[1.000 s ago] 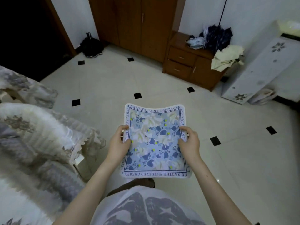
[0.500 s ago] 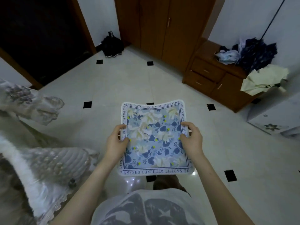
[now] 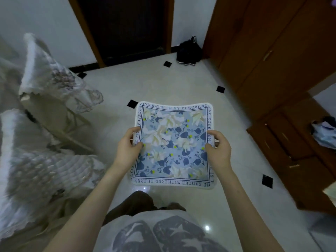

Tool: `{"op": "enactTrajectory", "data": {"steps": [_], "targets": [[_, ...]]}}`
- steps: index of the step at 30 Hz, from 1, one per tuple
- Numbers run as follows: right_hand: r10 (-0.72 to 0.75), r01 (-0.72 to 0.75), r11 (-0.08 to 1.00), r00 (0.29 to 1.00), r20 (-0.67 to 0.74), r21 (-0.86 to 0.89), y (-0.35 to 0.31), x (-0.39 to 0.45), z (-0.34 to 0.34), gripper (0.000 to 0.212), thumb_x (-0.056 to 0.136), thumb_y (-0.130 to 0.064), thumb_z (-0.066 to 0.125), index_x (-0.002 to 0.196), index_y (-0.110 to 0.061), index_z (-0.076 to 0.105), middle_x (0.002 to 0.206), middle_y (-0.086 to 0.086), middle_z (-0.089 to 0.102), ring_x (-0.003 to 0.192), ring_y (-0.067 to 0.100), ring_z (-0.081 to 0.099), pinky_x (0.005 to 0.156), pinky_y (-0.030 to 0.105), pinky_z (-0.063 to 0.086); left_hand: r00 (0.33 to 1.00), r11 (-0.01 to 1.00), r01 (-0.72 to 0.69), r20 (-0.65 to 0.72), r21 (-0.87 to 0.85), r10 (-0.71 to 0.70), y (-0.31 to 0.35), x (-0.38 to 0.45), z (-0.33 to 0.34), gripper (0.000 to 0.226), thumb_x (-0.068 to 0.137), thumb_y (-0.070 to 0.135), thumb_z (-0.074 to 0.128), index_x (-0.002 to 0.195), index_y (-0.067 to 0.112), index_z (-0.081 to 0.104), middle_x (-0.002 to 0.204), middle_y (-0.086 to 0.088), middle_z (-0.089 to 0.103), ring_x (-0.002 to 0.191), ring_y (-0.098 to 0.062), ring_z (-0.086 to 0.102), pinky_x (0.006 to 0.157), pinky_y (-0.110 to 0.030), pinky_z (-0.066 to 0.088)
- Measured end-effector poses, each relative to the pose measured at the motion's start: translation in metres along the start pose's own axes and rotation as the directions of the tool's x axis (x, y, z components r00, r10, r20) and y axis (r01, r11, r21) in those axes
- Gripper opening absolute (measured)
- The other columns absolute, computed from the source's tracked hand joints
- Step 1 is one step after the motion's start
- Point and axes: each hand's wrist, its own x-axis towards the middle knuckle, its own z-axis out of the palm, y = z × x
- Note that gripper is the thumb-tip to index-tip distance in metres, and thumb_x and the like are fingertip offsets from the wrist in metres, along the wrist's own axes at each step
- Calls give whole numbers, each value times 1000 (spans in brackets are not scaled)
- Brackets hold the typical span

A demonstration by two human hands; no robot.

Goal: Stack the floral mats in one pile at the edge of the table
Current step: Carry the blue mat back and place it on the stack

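A square floral mat point(image 3: 172, 144), blue with white flowers and a white border printed with dark lettering, is held flat in the air in front of my body, above the tiled floor. My left hand point(image 3: 127, 147) grips its left edge and my right hand point(image 3: 219, 150) grips its right edge, thumbs on top. No table and no other mats are in view.
A chair draped in lacy quilted covers point(image 3: 45, 139) fills the left side. A wooden wardrobe point(image 3: 272, 48) and low wooden drawers point(image 3: 294, 151) stand on the right. A dark open doorway point(image 3: 125, 28) lies ahead, with a black bag point(image 3: 189, 51) beside it on the floor.
My view has swung left: the doorway now sits ahead and the wardrobe and drawers have slid to the right. Both hands keep the same hold on the mat.
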Motion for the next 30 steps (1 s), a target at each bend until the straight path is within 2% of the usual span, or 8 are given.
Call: {"op": "enactTrajectory", "data": {"steps": [3,6,12,16,21,25,28,30], "targets": [[-31,30,1000,996,79,8,-17,42,28,44,80,11,50,112,-18,61,115,12,60,81,14,55,55,1,44,994,998,59,-87,-2,-59,0,30,-9,47,82,1,58,123,24,52,91,4,61,76,-26,60,70,-41,53],[-33,33,999,988,152,3,-39,85,64,44,82,10,49,112,-19,61,115,13,60,71,7,55,51,5,45,985,995,96,-144,-20,-98,-2,69,-22,47,82,2,58,122,26,52,91,6,61,81,-26,61,73,-40,53],[-90,82,996,973,212,44,-103,166,143,44,82,11,47,110,-20,62,110,10,61,57,-9,58,43,10,45,970,991,79,-220,-108,-101,0,171,-66,45,84,4,58,121,29,53,95,11,60,71,5,58,58,-14,48],[-109,97,993,969,220,61,-155,218,192,45,81,10,48,105,-24,62,101,9,63,58,7,55,43,16,47,969,994,58,-235,-96,-80,19,237,-105,46,84,3,57,122,28,52,103,5,63,79,-1,60,69,-27,54],[-156,135,986,961,229,102,-205,280,243,43,82,10,48,105,-25,61,91,-2,60,64,11,55,44,15,46,970,998,37,-240,-52,-48,40,321,-141,46,85,4,57,123,27,50,100,7,63,87,-29,65,77,-50,56],[-152,129,986,957,246,108,-232,337,277,41,83,8,50,106,-23,61,87,-9,58,66,9,56,44,13,48,962,996,58,-262,-61,-72,50,386,-148,46,85,6,58,123,32,50,92,23,59,82,-16,65,75,-49,57],[-178,160,983,942,283,88,-250,392,306,41,82,10,50,107,-21,61,88,-6,58,64,12,56,44,15,47,957,994,75,-275,-86,-96,56,438,-146,47,85,5,57,122,31,49,90,16,60,87,-28,65,76,-51,56],[-200,185,980,927,317,78,-265,430,328,41,82,9,49,106,-22,61,88,-8,58,63,9,56,44,14,47,943,990,92,-309,-107,-121,61,474,-145,47,85,4,57,122,31,49,94,8,64,85,-26,65,75,-49,57]]}}
